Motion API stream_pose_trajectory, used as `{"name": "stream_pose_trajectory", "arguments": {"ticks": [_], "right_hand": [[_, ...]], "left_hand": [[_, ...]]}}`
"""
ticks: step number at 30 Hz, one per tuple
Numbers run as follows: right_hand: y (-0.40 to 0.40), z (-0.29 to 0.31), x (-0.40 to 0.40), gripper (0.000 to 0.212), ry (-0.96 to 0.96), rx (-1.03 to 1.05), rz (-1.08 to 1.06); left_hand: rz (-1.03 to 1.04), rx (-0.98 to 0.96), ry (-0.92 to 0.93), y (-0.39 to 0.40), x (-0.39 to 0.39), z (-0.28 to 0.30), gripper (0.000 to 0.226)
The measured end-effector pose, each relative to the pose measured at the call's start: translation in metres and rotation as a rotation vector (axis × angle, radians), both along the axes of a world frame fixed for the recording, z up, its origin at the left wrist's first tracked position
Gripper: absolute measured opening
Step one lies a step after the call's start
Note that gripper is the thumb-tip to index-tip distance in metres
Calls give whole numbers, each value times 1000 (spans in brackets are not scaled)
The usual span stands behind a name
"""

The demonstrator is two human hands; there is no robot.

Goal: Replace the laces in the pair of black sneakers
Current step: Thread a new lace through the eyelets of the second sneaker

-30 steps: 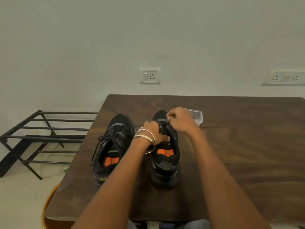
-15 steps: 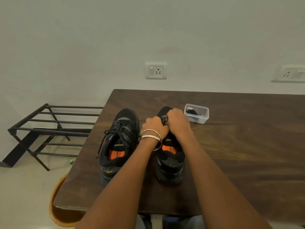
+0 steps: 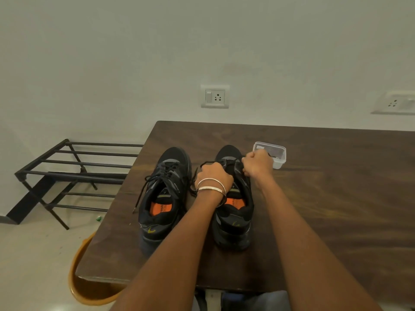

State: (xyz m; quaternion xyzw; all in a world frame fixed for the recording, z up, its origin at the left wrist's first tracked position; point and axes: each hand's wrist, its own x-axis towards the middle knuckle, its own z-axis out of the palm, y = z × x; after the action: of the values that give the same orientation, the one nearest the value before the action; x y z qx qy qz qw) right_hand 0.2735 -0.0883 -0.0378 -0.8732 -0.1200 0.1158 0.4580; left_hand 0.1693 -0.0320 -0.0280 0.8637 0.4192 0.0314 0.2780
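While both hands, left and right, grip the black lace over the right sneaker near the tabletop's left edge, uneven pulling could drag one end out of its eyelets.

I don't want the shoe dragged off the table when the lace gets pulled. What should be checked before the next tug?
1. Left hand grips the lace of the right sneaker: ok.
2. Right hand grips the other side of the lace: ok.
3. Right sneaker flat on table: ok.
4. Left sneaker apart from the pull: ok.
5. Plastic container clear of right hand: not ok, very close.
6. Lace free of eyelets: cannot tell.
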Motion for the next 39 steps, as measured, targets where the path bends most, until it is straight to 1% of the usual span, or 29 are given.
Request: {"name": "stream_pose_trajectory", "arguments": {"ticks": [3,5,7,10,12,14,15,16,19,21,23,24,26,27,28,29,31,32,33,35,36,37,39], "right_hand": [[8,3,-6,24,-266,-209,213],[13,5,-13,21,-368,-413,323],[15,7,-21,18,-416,-545,354],[14,7,-23,13,-468,-574,309],[12,12,-25,9,-452,-564,300],[12,14,-21,9,-333,-486,236],[13,14,-18,12,-245,-409,183],[13,15,-16,14,-138,-281,121],[7,24,-14,12,190,238,-45],[1,34,-12,18,333,515,-128],[-4,41,-13,24,390,703,-222],[-6,40,-12,26,389,758,-270],[-6,37,-9,23,353,780,-321],[-5,33,-6,22,306,732,-314],[-5,28,-2,22,221,629,-284],[-5,26,-1,20,93,471,-230],[-5,20,2,17,-233,102,-83],[-5,18,1,15,-357,-69,17],[-4,17,-1,15,-426,-221,130],[0,12,-5,18,-463,-463,312],[1,10,-8,19,-476,-541,354],[3,6,-9,17,-496,-573,363],[6,4,-10,11,-527,-560,316]], "left_hand": [[14,-20,-3,1,0,-3,41],[20,-27,4,1,1,-4,44],[24,-24,20,1,1,-5,46],[19,-33,44,1,2,-6,47],[13,-45,54,0,1,-5,46],[8,-48,64,-1,2,-4,43],[4,-48,67,-2,2,-3,42],[1,-45,67,-2,2,-2,42],[-14,-45,71,-3,1,-1,42],[-20,-44,67,-2,1,-2,41],[-28,-44,62,-2,1,-2,40],[-31,-47,65,-3,2,-1,40],[-38,-47,85,-5,3,0,39],[-40,-44,97,-6,4,1,38],[-41,-43,106,-8,4,2,38],[-40,-40,110,-8,5,2,37],[-41,-37,111,-9,6,2,36],[-43,-35,111,-9,6,2,36],[-45,-30,110,-9,6,1,35],[-57,-15,112,-9,5,1,35],[-63,-8,114,-9,4,1,36],[-69,-3,117,-9,4,2,36],[-74,1,115,-9,4,3,36]]}}
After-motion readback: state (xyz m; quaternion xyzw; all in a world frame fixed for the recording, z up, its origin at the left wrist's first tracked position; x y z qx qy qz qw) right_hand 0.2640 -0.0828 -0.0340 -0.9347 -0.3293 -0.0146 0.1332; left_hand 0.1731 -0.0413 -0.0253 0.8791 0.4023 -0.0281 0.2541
